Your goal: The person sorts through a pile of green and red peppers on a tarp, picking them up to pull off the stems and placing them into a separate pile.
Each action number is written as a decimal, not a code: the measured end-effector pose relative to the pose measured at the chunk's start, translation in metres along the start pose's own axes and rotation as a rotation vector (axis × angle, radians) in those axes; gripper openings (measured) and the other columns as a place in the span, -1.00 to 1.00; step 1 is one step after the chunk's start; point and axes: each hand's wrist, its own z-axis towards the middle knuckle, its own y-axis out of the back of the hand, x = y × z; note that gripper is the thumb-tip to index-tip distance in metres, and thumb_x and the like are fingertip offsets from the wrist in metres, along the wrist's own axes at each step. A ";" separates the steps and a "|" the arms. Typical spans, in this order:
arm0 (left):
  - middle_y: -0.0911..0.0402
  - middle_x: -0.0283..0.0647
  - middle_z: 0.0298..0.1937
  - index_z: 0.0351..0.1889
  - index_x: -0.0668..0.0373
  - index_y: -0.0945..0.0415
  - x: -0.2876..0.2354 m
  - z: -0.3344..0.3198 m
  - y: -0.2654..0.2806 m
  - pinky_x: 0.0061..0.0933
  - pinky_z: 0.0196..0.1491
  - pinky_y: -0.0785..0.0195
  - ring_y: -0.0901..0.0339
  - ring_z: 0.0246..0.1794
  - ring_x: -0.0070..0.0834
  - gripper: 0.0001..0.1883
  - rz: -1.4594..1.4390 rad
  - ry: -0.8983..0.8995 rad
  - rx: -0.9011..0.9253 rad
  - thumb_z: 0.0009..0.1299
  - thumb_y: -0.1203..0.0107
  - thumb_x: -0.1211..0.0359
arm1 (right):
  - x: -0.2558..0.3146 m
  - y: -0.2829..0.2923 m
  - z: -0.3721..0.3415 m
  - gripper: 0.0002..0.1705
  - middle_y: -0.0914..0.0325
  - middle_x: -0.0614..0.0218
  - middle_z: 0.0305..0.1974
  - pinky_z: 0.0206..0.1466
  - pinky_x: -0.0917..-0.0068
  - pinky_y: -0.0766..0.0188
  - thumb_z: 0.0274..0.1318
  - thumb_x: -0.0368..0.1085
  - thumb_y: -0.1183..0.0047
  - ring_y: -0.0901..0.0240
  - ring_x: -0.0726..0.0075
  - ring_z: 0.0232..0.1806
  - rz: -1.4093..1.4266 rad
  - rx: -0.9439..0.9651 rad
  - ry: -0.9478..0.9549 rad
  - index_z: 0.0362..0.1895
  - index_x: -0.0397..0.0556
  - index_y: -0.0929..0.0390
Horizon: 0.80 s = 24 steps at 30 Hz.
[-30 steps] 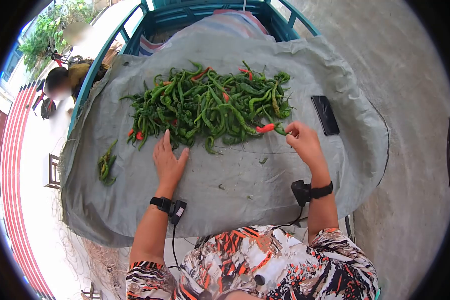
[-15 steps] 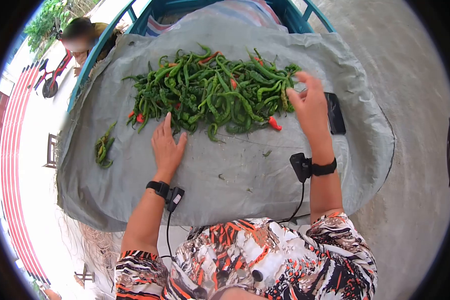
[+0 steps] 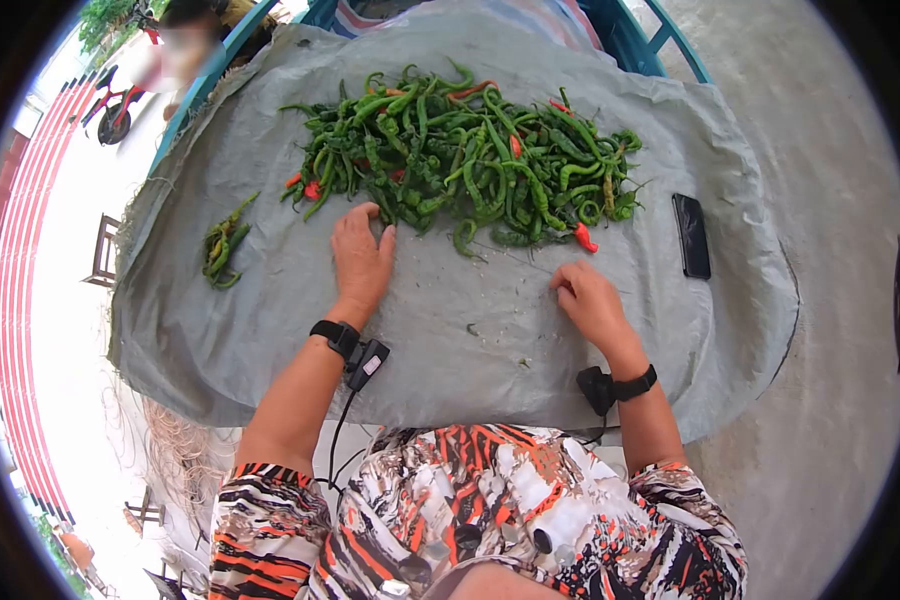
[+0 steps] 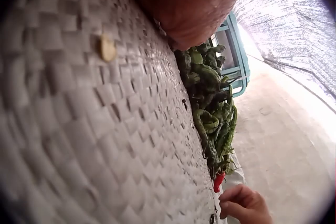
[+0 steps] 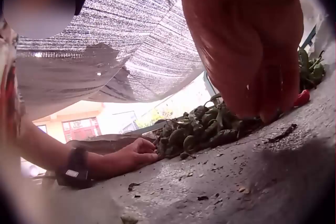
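A heap of green peppers with a few red ones lies on a grey woven sheet. At the heap's near edge, the left hand rests on the sheet, its fingertips beside the peppers. The right hand is bent over the sheet just below a red pepper at the heap's right end. Its fingers are bent, and whether they pinch something small is hidden. In the left wrist view the right hand appears near the red pepper, apart from it.
A small bunch of green peppers lies at the left of the sheet, and a black phone at the right. Small scraps dot the near sheet. Behind stands a teal cart frame; a person sits beyond it at the upper left.
The right hand released the red pepper at the heap's right end, rose beside the phone, then came back down toward the body. The left hand stays by the heap. The head view has shifted.
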 end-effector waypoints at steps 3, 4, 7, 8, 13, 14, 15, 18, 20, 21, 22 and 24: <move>-0.55 -0.18 -0.05 0.09 0.13 -0.42 0.007 0.004 -0.001 -0.12 0.14 -0.23 -0.41 0.09 -0.16 -0.58 -0.113 0.081 0.009 0.27 -0.24 0.42 | 0.024 0.011 0.012 -0.75 -0.52 0.24 -0.12 -0.17 0.09 -0.47 0.10 -0.42 -0.03 -0.53 -0.10 -0.18 -0.029 -0.078 -0.013 -0.10 0.06 -0.54; -0.55 -0.19 -0.08 0.08 0.13 -0.43 0.011 0.004 -0.001 -0.13 0.13 -0.24 -0.42 0.07 -0.16 -0.59 -0.146 0.114 0.015 0.26 -0.25 0.42 | 0.032 0.013 0.018 -0.72 -0.52 0.25 -0.09 -0.16 0.09 -0.47 0.10 -0.41 -0.03 -0.53 -0.10 -0.16 -0.027 -0.101 -0.023 -0.07 0.07 -0.53; -0.53 -0.18 -0.06 0.07 0.11 -0.45 0.013 0.004 -0.004 -0.10 0.11 -0.24 -0.41 0.07 -0.15 -0.59 -0.138 0.027 -0.043 0.25 -0.26 0.39 | 0.018 -0.004 0.041 -0.65 -0.50 0.26 -0.02 -0.17 0.07 -0.48 0.12 -0.38 -0.05 -0.54 -0.09 -0.12 -0.172 -0.177 0.047 0.03 0.11 -0.48; -0.52 -0.18 -0.04 0.07 0.11 -0.45 0.011 0.005 -0.004 -0.09 0.10 -0.24 -0.41 0.07 -0.15 -0.58 -0.086 0.000 -0.066 0.25 -0.27 0.37 | 0.014 -0.009 0.045 -0.66 -0.50 0.25 -0.01 -0.17 0.07 -0.48 0.12 -0.37 -0.06 -0.53 -0.10 -0.11 -0.201 -0.176 0.036 0.03 0.10 -0.48; -0.49 -0.19 0.03 0.09 0.09 -0.45 0.002 0.003 -0.004 -0.08 0.10 -0.22 -0.39 0.09 -0.13 -0.56 0.021 0.001 -0.085 0.25 -0.28 0.31 | 0.014 -0.017 0.051 -0.68 -0.51 0.21 -0.05 -0.16 0.06 -0.47 0.13 -0.33 -0.08 -0.53 -0.11 -0.10 -0.298 -0.105 -0.081 0.01 0.07 -0.47; -0.49 -0.20 0.03 0.09 0.08 -0.45 0.001 0.002 -0.004 -0.08 0.10 -0.22 -0.38 0.08 -0.13 -0.56 0.021 0.028 -0.043 0.25 -0.28 0.31 | 0.012 -0.017 0.050 -0.68 -0.51 0.21 -0.06 -0.16 0.06 -0.47 0.14 -0.32 -0.08 -0.53 -0.10 -0.10 -0.323 -0.097 -0.082 0.01 0.07 -0.47; -0.49 -0.20 0.03 0.09 0.07 -0.45 -0.002 0.002 0.000 -0.09 0.11 -0.22 -0.38 0.08 -0.13 -0.57 0.022 0.055 -0.002 0.25 -0.27 0.32 | 0.011 -0.017 0.050 -0.69 -0.52 0.20 -0.07 -0.16 0.07 -0.47 0.14 -0.31 -0.08 -0.53 -0.10 -0.11 -0.346 -0.091 -0.083 0.00 0.07 -0.47; -0.50 -0.21 0.01 0.06 0.06 -0.45 -0.003 0.003 0.000 -0.11 0.10 -0.22 -0.39 0.05 -0.15 -0.61 0.023 0.054 0.001 0.26 -0.25 0.35 | 0.014 -0.008 0.045 -0.70 -0.52 0.20 -0.12 -0.18 0.14 -0.47 0.14 -0.32 -0.11 -0.54 -0.03 -0.16 -0.296 -0.126 -0.013 0.00 0.05 -0.48; -0.50 -0.21 0.01 0.04 0.05 -0.45 -0.001 0.003 0.000 -0.13 0.09 -0.23 -0.39 0.04 -0.15 -0.63 0.034 0.025 -0.030 0.27 -0.23 0.38 | 0.025 0.008 0.045 -0.69 -0.52 0.21 -0.15 -0.20 0.21 -0.46 0.12 -0.34 -0.13 -0.54 0.05 -0.21 -0.171 -0.131 0.032 -0.01 0.03 -0.51; -0.50 -0.21 0.01 0.04 0.05 -0.45 -0.001 0.002 -0.001 -0.13 0.09 -0.23 -0.39 0.04 -0.16 -0.63 0.044 0.007 -0.041 0.27 -0.22 0.39 | 0.031 0.020 0.048 -0.68 -0.52 0.23 -0.17 -0.21 0.24 -0.45 0.11 -0.35 -0.15 -0.54 0.10 -0.24 -0.084 -0.118 0.039 -0.01 0.02 -0.52; -0.50 -0.21 0.02 0.04 0.04 -0.45 -0.002 0.001 -0.001 -0.13 0.09 -0.23 -0.39 0.04 -0.16 -0.64 0.053 -0.013 -0.048 0.28 -0.21 0.40 | 0.041 0.031 0.049 -0.67 -0.52 0.25 -0.18 -0.21 0.28 -0.44 0.10 -0.37 -0.16 -0.54 0.15 -0.27 0.003 -0.106 0.042 -0.01 0.01 -0.53; -0.52 -0.23 -0.02 0.07 0.05 -0.45 -0.001 0.001 -0.002 -0.13 0.09 -0.23 -0.40 0.04 -0.17 -0.63 0.033 0.012 -0.045 0.29 -0.19 0.42 | 0.071 0.049 0.057 -0.66 -0.52 0.26 -0.20 -0.22 0.33 -0.43 0.08 -0.40 -0.18 -0.52 0.21 -0.31 0.101 -0.417 0.006 0.00 0.00 -0.55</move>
